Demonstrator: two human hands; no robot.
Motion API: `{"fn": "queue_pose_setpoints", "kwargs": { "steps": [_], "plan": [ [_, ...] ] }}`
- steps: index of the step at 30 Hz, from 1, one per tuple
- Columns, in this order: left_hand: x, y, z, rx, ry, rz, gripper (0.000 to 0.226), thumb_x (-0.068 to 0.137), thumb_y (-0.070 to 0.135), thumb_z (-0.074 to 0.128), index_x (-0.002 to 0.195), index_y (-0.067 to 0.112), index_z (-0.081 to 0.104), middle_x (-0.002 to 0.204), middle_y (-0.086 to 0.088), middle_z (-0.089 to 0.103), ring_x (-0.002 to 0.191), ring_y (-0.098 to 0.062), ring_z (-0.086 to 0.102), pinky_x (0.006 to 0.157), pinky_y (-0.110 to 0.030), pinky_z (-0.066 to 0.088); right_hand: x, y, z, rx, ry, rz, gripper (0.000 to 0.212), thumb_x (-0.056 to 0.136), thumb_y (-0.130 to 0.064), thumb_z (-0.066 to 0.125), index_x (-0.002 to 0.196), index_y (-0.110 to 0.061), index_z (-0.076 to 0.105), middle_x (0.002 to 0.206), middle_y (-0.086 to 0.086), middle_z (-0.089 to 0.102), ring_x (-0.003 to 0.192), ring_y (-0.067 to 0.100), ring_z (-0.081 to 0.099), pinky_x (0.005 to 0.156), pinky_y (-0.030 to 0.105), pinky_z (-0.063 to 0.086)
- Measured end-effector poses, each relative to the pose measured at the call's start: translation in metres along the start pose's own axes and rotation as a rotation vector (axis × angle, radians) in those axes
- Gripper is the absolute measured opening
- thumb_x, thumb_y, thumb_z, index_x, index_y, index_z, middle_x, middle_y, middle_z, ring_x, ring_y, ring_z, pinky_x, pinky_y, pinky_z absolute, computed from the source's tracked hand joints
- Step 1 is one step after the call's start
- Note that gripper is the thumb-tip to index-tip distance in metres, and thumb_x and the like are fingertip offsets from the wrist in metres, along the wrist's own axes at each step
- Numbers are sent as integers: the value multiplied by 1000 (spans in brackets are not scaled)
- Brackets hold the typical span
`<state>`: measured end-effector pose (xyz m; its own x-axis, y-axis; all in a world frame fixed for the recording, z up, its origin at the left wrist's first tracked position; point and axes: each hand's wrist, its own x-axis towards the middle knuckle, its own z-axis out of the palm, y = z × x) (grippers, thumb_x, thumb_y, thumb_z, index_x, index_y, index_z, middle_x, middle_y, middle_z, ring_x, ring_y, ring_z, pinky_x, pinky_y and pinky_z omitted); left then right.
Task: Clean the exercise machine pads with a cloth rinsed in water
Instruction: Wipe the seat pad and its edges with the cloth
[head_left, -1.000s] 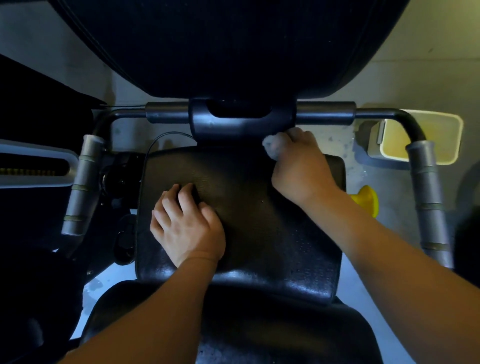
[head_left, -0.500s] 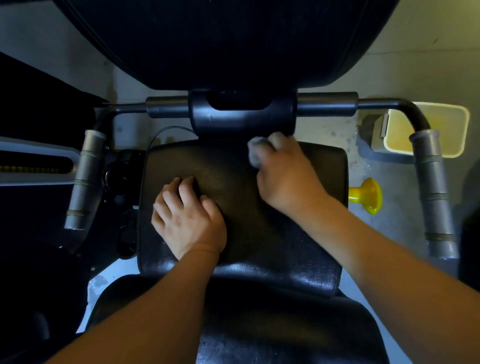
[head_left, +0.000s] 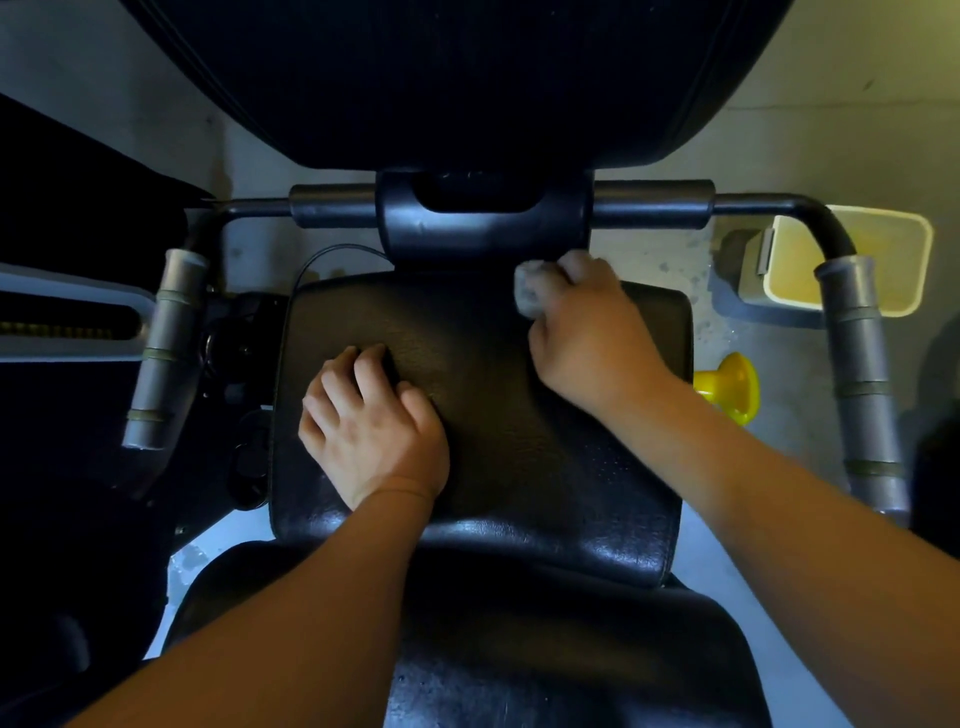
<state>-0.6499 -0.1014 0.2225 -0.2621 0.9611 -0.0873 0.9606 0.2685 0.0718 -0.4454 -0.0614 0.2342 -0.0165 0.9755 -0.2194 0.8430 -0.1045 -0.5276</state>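
Two hands work on one pad: the curled fingers (head_left: 579, 267) of the right hand (head_left: 592, 343) grip a small pale grey cloth (head_left: 527, 291), bunched against the far edge of the black middle pad (head_left: 493, 415), right of centre and just below the black bracket (head_left: 483, 228) of the crossbar. The left hand (head_left: 369, 431) holds nothing, its loosely spread fingers (head_left: 337, 384) and palm resting on the pad's left half, well apart from the cloth. Farther out, a grey handle (head_left: 161, 353) flanks the pad on each side, and a yellow bin (head_left: 883, 260) and a yellow funnel-shaped object (head_left: 727, 387) sit on the concrete floor (head_left: 810, 104) at right.
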Motion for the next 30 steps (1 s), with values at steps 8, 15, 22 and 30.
{"fn": "queue_pose_setpoints", "kwargs": {
  "steps": [8,15,22,30],
  "plan": [
    [0,0,-1,-4,-3,-2,46,86,36,46,130,24,52,140,-8,47,132,-34,40,105,-54,34,-32,-28,0,150,-177,-251,33,93,-21,57,126,-21,61,120,2,48,111,22,48,89,38,52],
    [0,1,-1,-4,0,4,44,87,34,47,130,24,52,139,-7,48,132,-33,41,105,-55,35,-13,2,0,14,32,-1,32,89,-17,62,121,-19,55,124,7,49,114,25,48,88,31,45],
    [0,2,-3,-17,-6,-8,47,86,36,43,130,23,53,140,-8,47,131,-34,39,105,-55,33,-57,-38,5,223,-200,-244,31,89,-27,56,120,-21,60,113,0,50,104,18,50,83,37,53],
    [1,1,-3,-2,4,5,45,87,35,45,129,23,53,139,-8,48,130,-34,41,104,-54,34,-32,-11,11,51,70,-62,35,88,-15,61,123,-16,57,123,7,51,109,25,49,84,37,53]
  ]
}}
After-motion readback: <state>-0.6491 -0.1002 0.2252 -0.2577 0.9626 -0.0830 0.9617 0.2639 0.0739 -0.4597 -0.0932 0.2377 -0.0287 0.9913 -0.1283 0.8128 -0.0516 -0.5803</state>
